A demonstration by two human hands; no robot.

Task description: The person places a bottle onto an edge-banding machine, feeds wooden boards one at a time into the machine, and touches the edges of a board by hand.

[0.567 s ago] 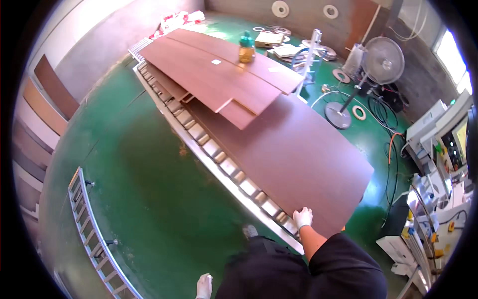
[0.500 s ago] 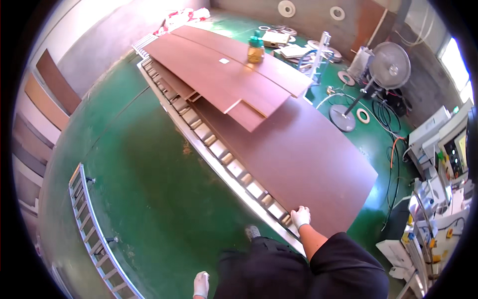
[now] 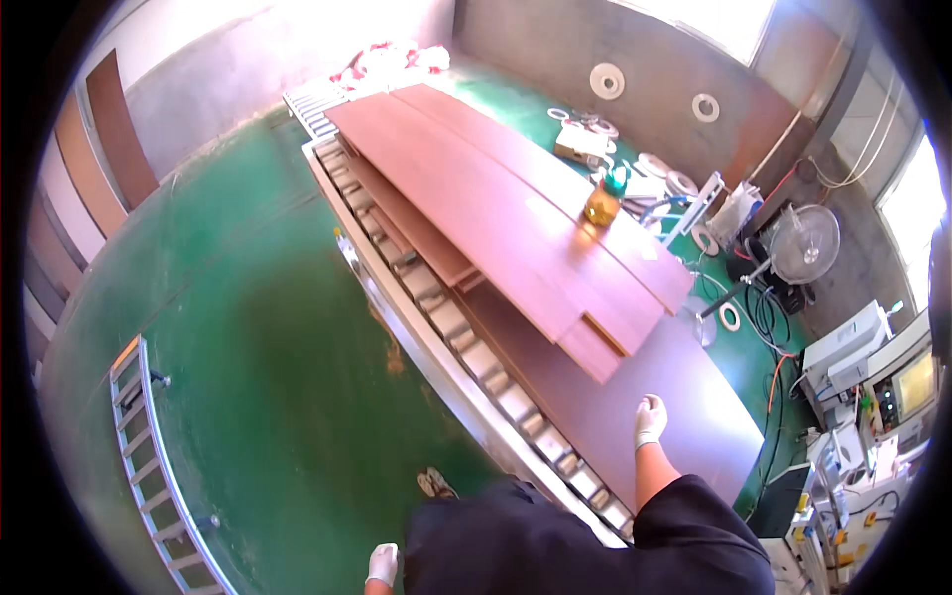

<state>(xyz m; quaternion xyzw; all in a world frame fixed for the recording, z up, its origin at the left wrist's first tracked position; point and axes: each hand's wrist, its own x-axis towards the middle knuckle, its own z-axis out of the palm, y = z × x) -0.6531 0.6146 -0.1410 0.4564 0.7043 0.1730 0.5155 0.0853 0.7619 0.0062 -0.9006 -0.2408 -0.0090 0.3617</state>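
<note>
My right hand (image 3: 650, 420), in a white glove, hovers over the near part of a large brown board (image 3: 585, 421), its fingers curled in and nothing visible in them. That board lies on a roller conveyor (image 3: 483, 362). Narrower brown panels (image 3: 466, 188) rest on top of it, the upper ones overhanging like a shelf. A bottle (image 3: 603, 203) with amber liquid and a green lid stands on the upper panels. Low at my left side, over the green floor, hangs my left hand (image 3: 383, 563), also gloved; its fingers look loosely closed, with nothing seen in them.
A floor fan (image 3: 803, 245) stands right of the stack, beside cables and rolls of edge tape (image 3: 729, 316). Machine equipment with a screen (image 3: 912, 385) fills the right side. A separate roller track (image 3: 164, 466) stands at left. Several panels (image 3: 117, 129) lean against the wall.
My right hand has left the big board's near edge and risen forward over its surface. The view has turned, and my body has moved along the conveyor. My left hand stays low.
</note>
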